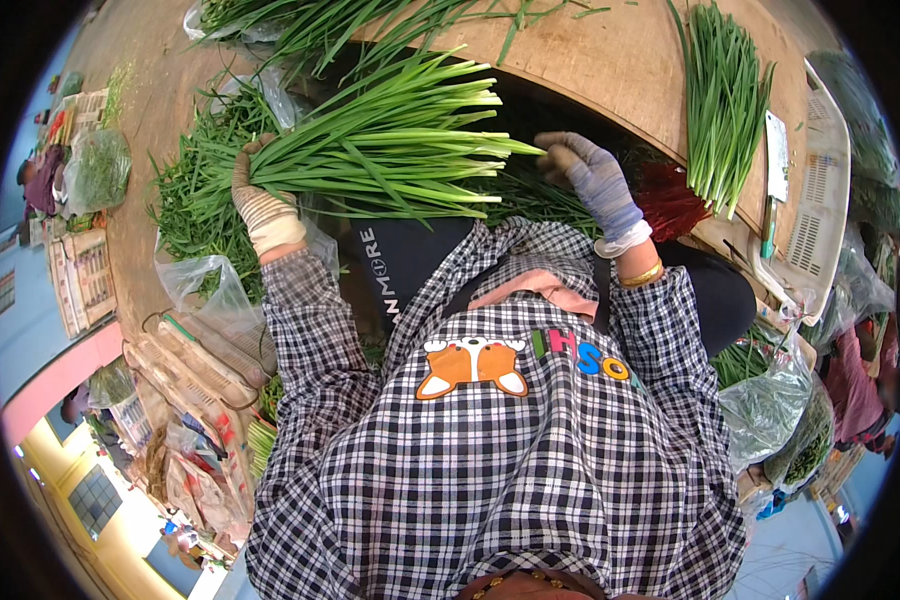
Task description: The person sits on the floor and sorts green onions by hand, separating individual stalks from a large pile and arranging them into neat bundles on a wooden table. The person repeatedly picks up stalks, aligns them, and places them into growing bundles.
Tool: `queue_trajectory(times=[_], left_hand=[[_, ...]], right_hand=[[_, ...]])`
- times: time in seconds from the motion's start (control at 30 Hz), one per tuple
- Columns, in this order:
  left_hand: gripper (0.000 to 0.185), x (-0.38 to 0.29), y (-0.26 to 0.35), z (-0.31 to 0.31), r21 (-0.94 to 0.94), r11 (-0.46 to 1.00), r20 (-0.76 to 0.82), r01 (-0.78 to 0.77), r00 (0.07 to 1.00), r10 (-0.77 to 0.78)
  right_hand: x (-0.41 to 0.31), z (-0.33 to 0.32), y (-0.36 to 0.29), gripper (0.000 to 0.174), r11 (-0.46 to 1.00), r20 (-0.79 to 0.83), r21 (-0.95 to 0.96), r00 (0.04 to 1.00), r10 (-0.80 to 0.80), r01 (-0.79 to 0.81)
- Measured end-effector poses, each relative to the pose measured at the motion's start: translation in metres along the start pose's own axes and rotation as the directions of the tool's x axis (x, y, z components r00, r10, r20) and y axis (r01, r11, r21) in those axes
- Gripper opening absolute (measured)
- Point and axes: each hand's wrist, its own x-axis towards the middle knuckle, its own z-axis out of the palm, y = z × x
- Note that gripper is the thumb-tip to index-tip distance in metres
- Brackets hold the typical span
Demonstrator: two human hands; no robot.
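My left hand (pixel 259 191), in a striped knit glove, grips a bunch of green garlic chives (pixel 390 150) by its leafy part, the pale stem ends pointing right. At the tip of one protruding stem, my gloved right hand (pixel 589 176) has its fingers curled; whether they pinch it I cannot tell. Under the left hand lies a heap of loose green leaves (pixel 195 202) in a clear plastic bag (pixel 221 281). A trimmed bundle of chives (pixel 724 112) rests on the wooden board at the right, beside a cleaver (pixel 776 157) with a green handle.
The curved edge of the wooden board (pixel 585 71) runs ahead of me, with more chives (pixel 322 30) at its far left. Red strands (pixel 671 202) lie under its right part. A white plastic crate (pixel 821 202) stands at right, bagged greens (pixel 769 405) below it. People are in the background.
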Motion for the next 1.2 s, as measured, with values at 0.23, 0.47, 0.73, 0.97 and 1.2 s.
queue_trajectory(times=[0.23, 0.47, 0.73, 0.97, 1.2], left_hand=[[0.020, 0.008, 0.001, -0.005, 0.015, 0.997, -0.017, 0.075, 0.997, -0.075], [0.021, 0.001, -0.003, -0.005, 0.061, 0.995, -0.112, 0.082, 0.991, -0.075], [0.024, -0.009, -0.001, 0.002, 0.145, 0.989, -0.099, 0.040, 0.995, -0.025], [0.024, -0.006, 0.001, 0.004, 0.116, 0.989, -0.079, 0.094, 0.993, -0.085], [0.023, 0.000, -0.004, -0.003, 0.077, 0.993, -0.036, 0.092, 0.995, -0.090]], right_hand=[[-0.019, -0.020, -0.015, 0.015, 0.934, -0.153, -0.354, 0.982, -0.107, 0.047], [-0.013, -0.113, -0.052, 0.023, 0.880, -0.737, -0.109, 0.557, -0.383, 0.461], [0.017, -0.025, -0.057, 0.040, 0.248, -0.074, -0.912, 0.462, -0.884, 0.328], [0.033, 0.059, -0.069, 0.010, 0.094, 0.291, -0.857, 0.627, -0.722, 0.506], [0.006, 0.006, -0.036, 0.015, 0.446, -0.009, -0.763, 0.682, -0.731, 0.467]])
